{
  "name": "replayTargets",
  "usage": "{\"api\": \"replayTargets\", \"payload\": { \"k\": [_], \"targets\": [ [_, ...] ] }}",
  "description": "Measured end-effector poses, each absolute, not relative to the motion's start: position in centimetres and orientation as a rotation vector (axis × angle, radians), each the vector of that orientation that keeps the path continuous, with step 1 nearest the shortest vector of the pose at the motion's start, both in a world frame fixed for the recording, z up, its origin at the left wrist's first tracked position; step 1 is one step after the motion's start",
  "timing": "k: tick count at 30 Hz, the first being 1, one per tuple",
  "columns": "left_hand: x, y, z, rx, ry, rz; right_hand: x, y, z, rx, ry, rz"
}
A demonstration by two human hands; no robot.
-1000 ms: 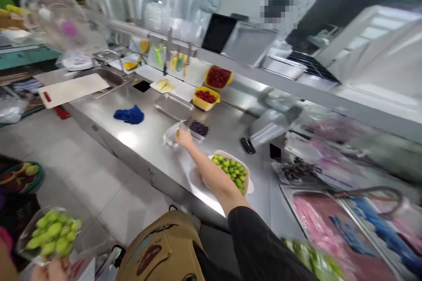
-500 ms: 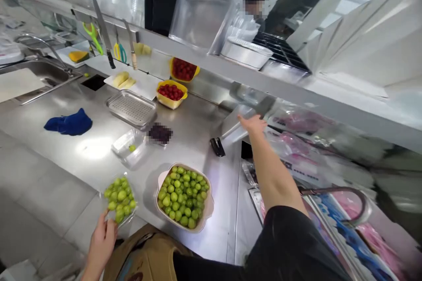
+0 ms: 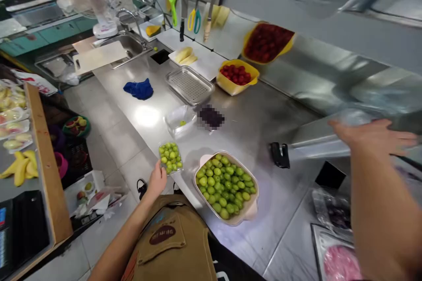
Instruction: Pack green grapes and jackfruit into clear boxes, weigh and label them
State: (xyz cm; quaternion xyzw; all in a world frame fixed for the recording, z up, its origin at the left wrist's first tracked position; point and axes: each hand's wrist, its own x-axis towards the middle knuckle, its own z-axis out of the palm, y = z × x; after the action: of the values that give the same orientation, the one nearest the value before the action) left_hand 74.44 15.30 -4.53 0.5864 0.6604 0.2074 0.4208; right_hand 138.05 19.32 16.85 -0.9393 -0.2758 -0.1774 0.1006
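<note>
packing seems in hand: the left hand grips a filled fruit tray, while the open right hand reaches for clear plastic, likely needed next.

Left hand at the near edge of a clear plastic punnet, fingers gripping its rim, the punnet tilted slightly and packed with green jujubes. Just beside it, a cream oval dish with a handle at each end, heaped with more of the same glossy fruit. Farther from the body, an open clear plastic tray with a single jujube inside. Well off to the side, right hand, fingers spread, beside a translucent plastic item, too blurred to name.
</note>
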Motion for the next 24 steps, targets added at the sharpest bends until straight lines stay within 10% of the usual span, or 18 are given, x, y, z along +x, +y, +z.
{"api": "replayTargets", "payload": {
  "k": [11,24],
  "targets": [
    [72.2,16.0,-5.9,1.045,1.531,0.767,87.7,15.2,6.5,-2.120,-1.697,0.419],
    [72.8,27.4,-5.5,0.953,1.347,0.813,86.1,15.7,-0.7,-2.260,-1.637,0.563]
  ]
}}
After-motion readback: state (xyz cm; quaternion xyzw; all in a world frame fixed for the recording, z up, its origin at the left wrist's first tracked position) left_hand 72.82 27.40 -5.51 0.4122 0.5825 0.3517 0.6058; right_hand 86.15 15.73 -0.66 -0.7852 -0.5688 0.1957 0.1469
